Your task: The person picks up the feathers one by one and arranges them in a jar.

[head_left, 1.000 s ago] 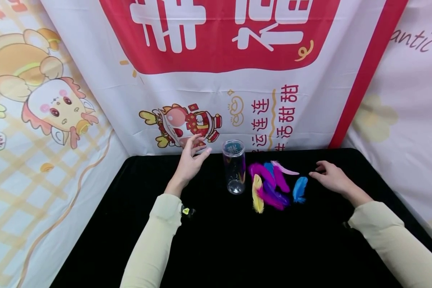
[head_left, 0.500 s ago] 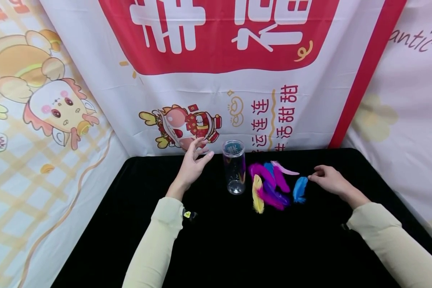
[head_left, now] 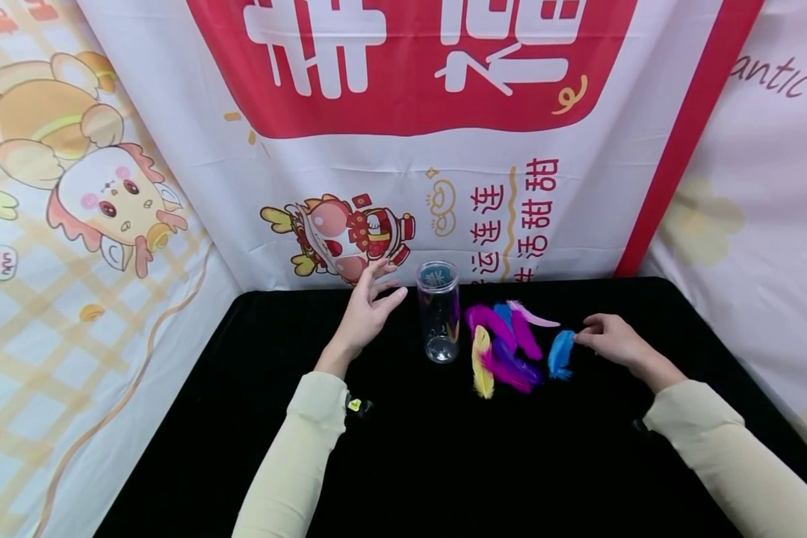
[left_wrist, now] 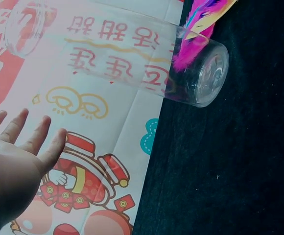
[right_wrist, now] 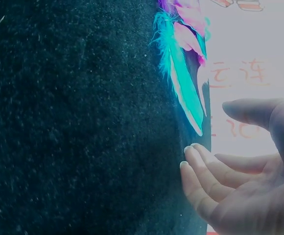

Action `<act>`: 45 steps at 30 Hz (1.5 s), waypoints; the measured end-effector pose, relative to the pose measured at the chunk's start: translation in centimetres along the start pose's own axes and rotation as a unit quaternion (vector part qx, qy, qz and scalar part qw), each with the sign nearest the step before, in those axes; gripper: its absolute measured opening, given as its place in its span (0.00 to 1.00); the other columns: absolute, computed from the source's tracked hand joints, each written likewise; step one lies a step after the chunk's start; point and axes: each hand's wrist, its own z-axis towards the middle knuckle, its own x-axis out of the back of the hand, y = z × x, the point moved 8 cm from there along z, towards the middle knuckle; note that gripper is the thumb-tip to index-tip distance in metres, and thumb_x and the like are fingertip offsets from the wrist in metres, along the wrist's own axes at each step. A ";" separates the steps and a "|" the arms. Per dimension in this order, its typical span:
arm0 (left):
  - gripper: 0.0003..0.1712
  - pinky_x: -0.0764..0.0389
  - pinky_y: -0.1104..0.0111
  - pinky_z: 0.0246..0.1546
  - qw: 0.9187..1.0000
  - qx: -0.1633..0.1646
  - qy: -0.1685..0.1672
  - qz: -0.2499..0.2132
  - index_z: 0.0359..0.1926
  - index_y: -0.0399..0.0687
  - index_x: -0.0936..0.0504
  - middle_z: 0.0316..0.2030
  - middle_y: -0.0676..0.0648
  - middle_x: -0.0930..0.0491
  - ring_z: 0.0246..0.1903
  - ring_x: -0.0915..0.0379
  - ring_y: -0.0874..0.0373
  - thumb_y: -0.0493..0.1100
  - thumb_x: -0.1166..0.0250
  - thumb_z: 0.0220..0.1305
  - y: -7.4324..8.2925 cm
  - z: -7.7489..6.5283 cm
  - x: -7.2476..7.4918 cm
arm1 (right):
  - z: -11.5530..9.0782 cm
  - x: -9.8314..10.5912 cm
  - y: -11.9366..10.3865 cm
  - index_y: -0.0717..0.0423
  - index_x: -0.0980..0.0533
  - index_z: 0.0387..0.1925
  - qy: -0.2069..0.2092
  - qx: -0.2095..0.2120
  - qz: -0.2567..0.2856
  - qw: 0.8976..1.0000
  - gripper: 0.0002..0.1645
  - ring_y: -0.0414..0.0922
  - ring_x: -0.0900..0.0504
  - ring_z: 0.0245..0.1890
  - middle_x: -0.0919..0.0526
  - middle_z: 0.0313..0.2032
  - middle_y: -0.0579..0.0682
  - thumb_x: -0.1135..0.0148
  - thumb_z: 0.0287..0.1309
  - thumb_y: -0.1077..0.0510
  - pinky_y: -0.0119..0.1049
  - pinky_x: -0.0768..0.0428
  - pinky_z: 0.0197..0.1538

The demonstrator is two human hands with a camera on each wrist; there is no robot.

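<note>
Blue feather (head_left: 561, 355): lies by itself on the black table (head_left: 444, 463), just right of the feather pile (head_left: 503, 353), its pointed tip toward the right hand (head_left: 615, 342); nothing grips it.
Right hand: fingers loosely bent, thumb held off them, nothing in its grasp; the fingertips are at or just beside the feather's tip, and contact is hard to confirm.
Reach: the step in hand looks like going for the blue feather. The next move calls for a light pinch of thumb and finger on that tip, as a push would probably make it slide.
Feather pile: purple, magenta, blue, yellow and pale pink, overlapping.
Clear jar (head_left: 438, 321): upright, left of the pile; no brand seen. Teal near its mouth may be print showing through from behind.
Left hand (head_left: 365, 317): fingers spread, holding nothing, near the jar but apart from it.
Banner (head_left: 403, 168): behind the table; big white characters on red, cut off by the frame, and smaller red ones, including 连连 and 甜甜.
Right sheet (head_left: 780, 172): script reading "antic", the rest cut short.
</note>
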 end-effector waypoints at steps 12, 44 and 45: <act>0.37 0.31 0.45 0.67 1.000 -0.006 -0.027 -0.013 0.76 0.40 0.44 0.71 0.35 0.39 0.70 0.39 0.35 0.35 0.37 0.72 2.9 -1.1 -1.6 | 0.3 -0.7 -0.1 0.84 0.40 0.66 -0.008 -0.005 0.042 0.999 0.36 0.56 0.17 0.49 0.20 0.54 0.74 0.41 0.72 0.58 0.44 0.15 0.47; 0.43 0.30 0.47 0.67 0.998 -0.013 -0.052 0.016 0.77 0.49 0.44 0.71 0.40 0.38 0.69 0.34 0.44 0.38 0.32 0.69 -0.1 -0.3 -3.5 | 1.5 -2.7 -0.7 0.81 0.40 0.68 -0.007 -0.021 0.165 0.986 0.38 0.43 0.15 0.42 0.22 0.54 0.71 0.36 0.66 0.65 0.42 0.14 0.49; 0.43 0.30 0.48 0.67 0.998 -0.012 -0.052 0.018 0.77 0.50 0.44 0.71 0.40 0.38 0.68 0.33 0.45 0.38 0.32 0.69 -0.2 -0.3 -3.5 | 1.4 -2.8 -0.7 0.81 0.41 0.68 -0.008 -0.022 0.171 0.985 0.38 0.42 0.15 0.41 0.22 0.54 0.71 0.36 0.66 0.65 0.42 0.14 0.49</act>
